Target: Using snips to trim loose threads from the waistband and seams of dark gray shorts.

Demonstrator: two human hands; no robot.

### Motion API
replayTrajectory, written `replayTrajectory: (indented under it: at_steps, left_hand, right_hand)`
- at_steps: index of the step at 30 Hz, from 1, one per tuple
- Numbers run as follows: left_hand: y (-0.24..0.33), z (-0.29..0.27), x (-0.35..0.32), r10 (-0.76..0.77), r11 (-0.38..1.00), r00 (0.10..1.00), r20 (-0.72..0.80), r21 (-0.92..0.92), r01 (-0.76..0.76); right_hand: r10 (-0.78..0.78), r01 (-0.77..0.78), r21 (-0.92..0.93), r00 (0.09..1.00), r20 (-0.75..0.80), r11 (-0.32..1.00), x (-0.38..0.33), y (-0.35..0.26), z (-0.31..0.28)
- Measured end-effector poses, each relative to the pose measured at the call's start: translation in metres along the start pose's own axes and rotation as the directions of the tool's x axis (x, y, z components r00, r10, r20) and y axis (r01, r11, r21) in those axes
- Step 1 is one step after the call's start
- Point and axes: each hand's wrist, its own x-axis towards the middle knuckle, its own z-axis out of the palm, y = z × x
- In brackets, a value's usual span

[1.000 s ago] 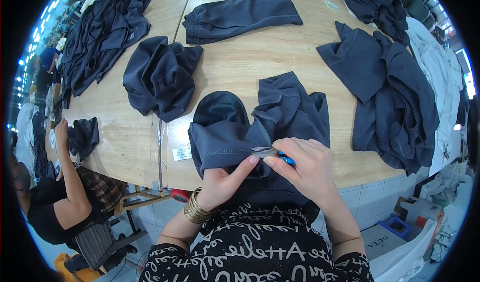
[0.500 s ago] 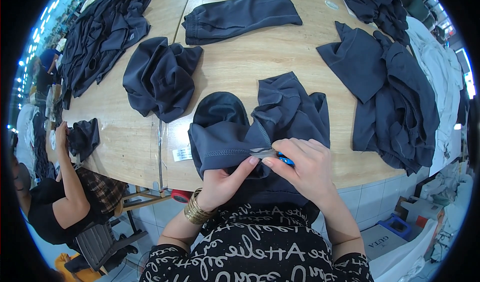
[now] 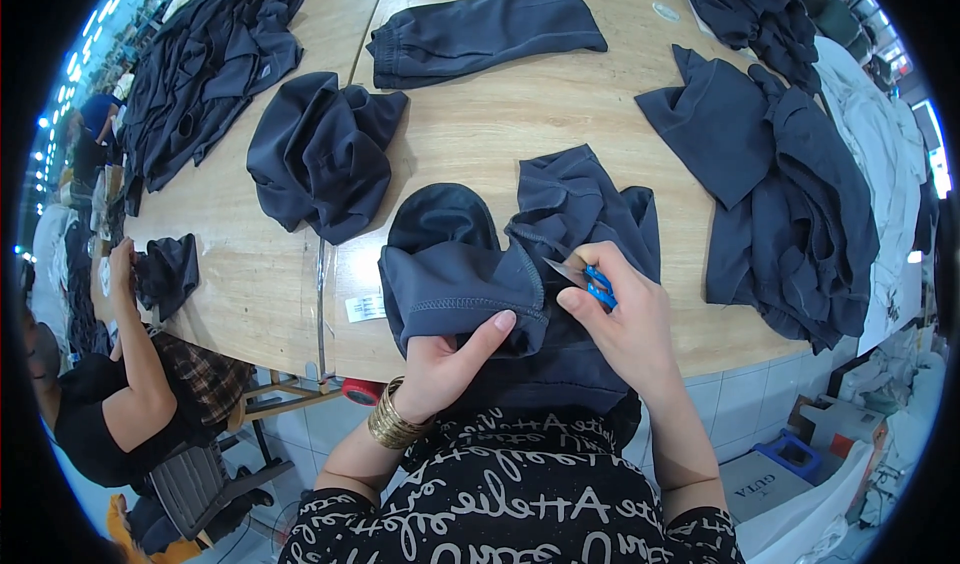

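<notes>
A dark grey garment [image 3: 450, 279] lies bunched at the table's near edge, a stitched seam running across its front. My left hand [image 3: 450, 359] pinches the cloth just below that seam, thumb on top and fingers hidden underneath. To the right of the seam, my right hand [image 3: 625, 314] is closed on small thread snips [image 3: 597, 286] with blue handles. Their metal blades point up and left, slightly apart from the seam, over darker folds of the same garment.
More dark garments lie about the wooden table [image 3: 480, 129]: a folded one [image 3: 490, 32] at the back, a crumpled one [image 3: 320, 159] to the left, a heap [image 3: 785, 204] on the right. A small white label [image 3: 365, 308] sits nearby. A co-worker [image 3: 140, 394] handles dark cloth at far left.
My right hand has drawn the snips right and a little up, away from the seam and my left thumb. My left hand keeps its hold on the garment.
</notes>
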Motion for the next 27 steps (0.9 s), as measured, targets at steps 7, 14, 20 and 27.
replayTrajectory:
  at_steps: [7,14,20,27]
  left_hand:
    - [-0.002,-0.001,-0.002,-0.053,0.996,0.998,-0.016,-0.075,0.052]
    - [-0.005,-0.004,-0.002,-0.059,0.990,0.998,0.026,-0.123,0.062]
    - [-0.007,-0.003,-0.003,-0.046,0.983,0.999,-0.004,-0.176,0.045]
    - [-0.006,-0.005,-0.003,-0.093,0.982,0.995,0.023,-0.166,0.095]
  right_hand:
    - [-0.055,0.106,0.273,0.981,-0.189,0.956,-0.005,0.007,0.017]
    - [-0.256,0.301,0.365,0.952,-0.169,0.881,-0.008,-0.001,0.018]
    - [-0.224,0.274,0.355,0.959,-0.175,0.894,-0.011,-0.002,0.020]
    - [-0.404,0.408,0.020,0.908,-0.110,0.913,-0.008,0.005,0.024]
